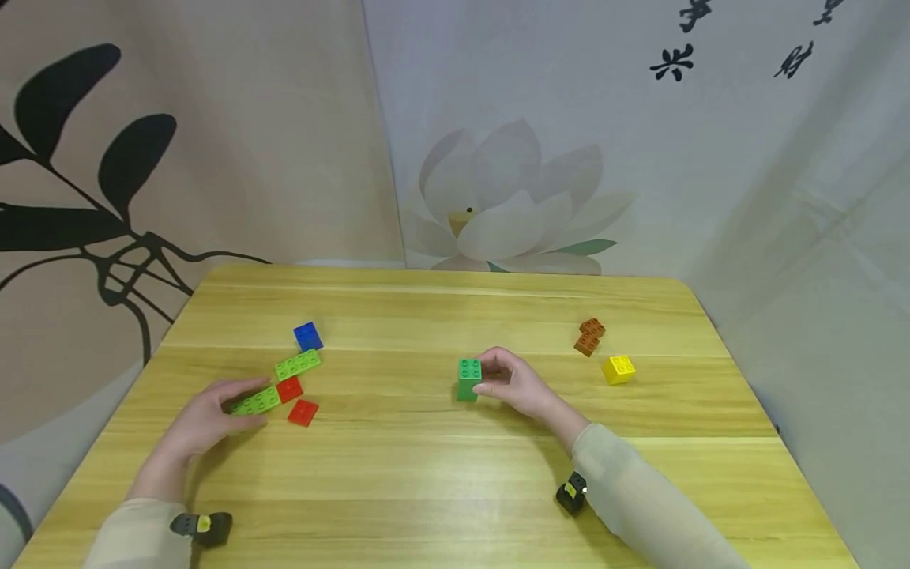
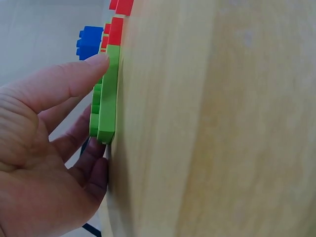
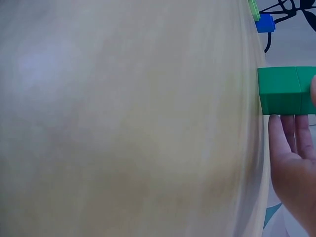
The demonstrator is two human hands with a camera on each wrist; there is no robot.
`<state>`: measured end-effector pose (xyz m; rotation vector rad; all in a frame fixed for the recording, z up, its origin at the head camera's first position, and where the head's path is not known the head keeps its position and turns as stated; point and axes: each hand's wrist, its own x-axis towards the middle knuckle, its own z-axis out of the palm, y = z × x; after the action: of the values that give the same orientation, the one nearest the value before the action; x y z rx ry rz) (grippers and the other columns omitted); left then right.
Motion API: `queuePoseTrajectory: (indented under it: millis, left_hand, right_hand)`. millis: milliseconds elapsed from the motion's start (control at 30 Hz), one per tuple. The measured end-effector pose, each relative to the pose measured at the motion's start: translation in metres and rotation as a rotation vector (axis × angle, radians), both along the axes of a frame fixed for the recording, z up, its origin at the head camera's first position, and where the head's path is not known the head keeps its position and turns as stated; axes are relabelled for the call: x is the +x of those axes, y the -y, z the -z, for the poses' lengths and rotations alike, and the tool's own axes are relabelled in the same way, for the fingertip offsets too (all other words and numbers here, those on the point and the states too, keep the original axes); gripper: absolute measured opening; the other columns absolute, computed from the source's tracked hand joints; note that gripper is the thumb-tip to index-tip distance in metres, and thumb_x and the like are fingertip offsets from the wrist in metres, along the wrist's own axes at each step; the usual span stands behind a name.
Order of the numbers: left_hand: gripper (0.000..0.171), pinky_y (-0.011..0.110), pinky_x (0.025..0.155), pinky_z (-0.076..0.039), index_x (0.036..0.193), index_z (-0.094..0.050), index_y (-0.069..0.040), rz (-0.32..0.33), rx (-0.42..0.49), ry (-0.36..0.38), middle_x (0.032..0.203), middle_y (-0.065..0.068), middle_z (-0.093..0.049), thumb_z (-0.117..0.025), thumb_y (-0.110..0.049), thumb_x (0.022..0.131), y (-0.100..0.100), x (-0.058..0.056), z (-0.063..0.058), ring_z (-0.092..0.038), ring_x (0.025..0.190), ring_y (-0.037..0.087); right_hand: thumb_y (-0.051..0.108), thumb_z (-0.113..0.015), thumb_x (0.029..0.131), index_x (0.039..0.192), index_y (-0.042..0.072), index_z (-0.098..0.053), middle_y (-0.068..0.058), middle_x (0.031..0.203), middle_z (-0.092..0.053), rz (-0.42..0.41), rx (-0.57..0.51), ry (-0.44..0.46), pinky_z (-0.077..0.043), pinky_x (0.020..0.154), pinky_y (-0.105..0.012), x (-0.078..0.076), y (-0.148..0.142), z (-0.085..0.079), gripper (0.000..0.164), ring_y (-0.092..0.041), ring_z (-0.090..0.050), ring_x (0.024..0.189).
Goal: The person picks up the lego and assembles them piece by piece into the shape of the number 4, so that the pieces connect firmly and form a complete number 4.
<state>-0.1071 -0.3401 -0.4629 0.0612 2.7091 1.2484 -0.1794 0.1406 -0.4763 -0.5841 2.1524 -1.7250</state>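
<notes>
On the left side of the table my left hand (image 1: 206, 420) holds a long light green brick (image 1: 257, 401) between thumb and fingers. In the left wrist view the thumb touches the side of that brick (image 2: 109, 98), which lies flat on the wood. A red brick (image 1: 289, 389) sits at its far end. Near the table's middle, my right hand (image 1: 517, 387) grips a green stack (image 1: 469, 381) of two square bricks by its right side. The right wrist view shows the seam of the stack (image 3: 280, 91), with the thumb partly cut off by the frame edge.
Beyond the left hand lie another light green brick (image 1: 298, 364), a blue brick (image 1: 308, 337) and a separate red brick (image 1: 303, 412). Orange-brown bricks (image 1: 588, 337) and a yellow brick (image 1: 618, 369) stand at the right of the wooden table (image 1: 398, 490). A printed curtain (image 1: 284, 134) hangs behind.
</notes>
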Motion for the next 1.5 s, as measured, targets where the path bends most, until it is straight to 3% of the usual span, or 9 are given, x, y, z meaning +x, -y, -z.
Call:
queuePoseTrajectory:
  millis: [533,1067,1333,1500]
  left_hand:
    - [0.063,0.074,0.098,-0.024,0.134,-0.056,0.005,0.007,0.023,-0.017,0.137,0.034,-0.045,-0.08,-0.003,0.077,0.003,-0.002,0.003,-0.036,0.124,0.053]
    - [0.052,0.071,0.097,-0.029,0.129,-0.061,0.006,-0.009,-0.026,-0.024,0.133,0.034,-0.048,-0.079,-0.006,0.082,0.005,0.0,0.005,-0.042,0.12,0.052]
    - [0.056,0.072,0.097,-0.028,0.132,-0.056,0.008,-0.058,0.024,0.028,0.137,0.035,-0.044,-0.077,-0.009,0.083,0.006,0.001,-0.005,-0.038,0.123,0.053]
    - [0.053,0.063,0.093,-0.039,0.132,-0.058,0.006,-0.062,-0.029,-0.011,0.132,0.031,-0.049,-0.077,-0.014,0.086,0.001,0.002,-0.011,-0.046,0.117,0.048]
  right_hand:
    - [0.0,-0.072,0.088,0.122,-0.003,-0.056,-0.017,0.121,-0.061,0.004,0.005,0.01,-0.05,0.097,-0.032,0.0,0.001,0.0,0.038,-0.032,-0.057,0.113]
    - [0.001,-0.073,0.088,0.121,-0.002,-0.057,-0.015,0.118,-0.061,-0.001,0.001,0.01,-0.05,0.097,-0.033,-0.001,0.0,0.001,0.036,-0.031,-0.057,0.112]
    - [0.002,-0.072,0.089,0.121,-0.002,-0.057,-0.016,0.119,-0.061,0.006,0.005,0.018,-0.05,0.098,-0.032,-0.002,0.0,0.001,0.036,-0.031,-0.057,0.113]
    - [0.002,-0.072,0.089,0.121,-0.002,-0.057,-0.017,0.12,-0.061,0.002,0.003,0.014,-0.05,0.097,-0.033,-0.002,0.0,0.002,0.036,-0.032,-0.057,0.112]
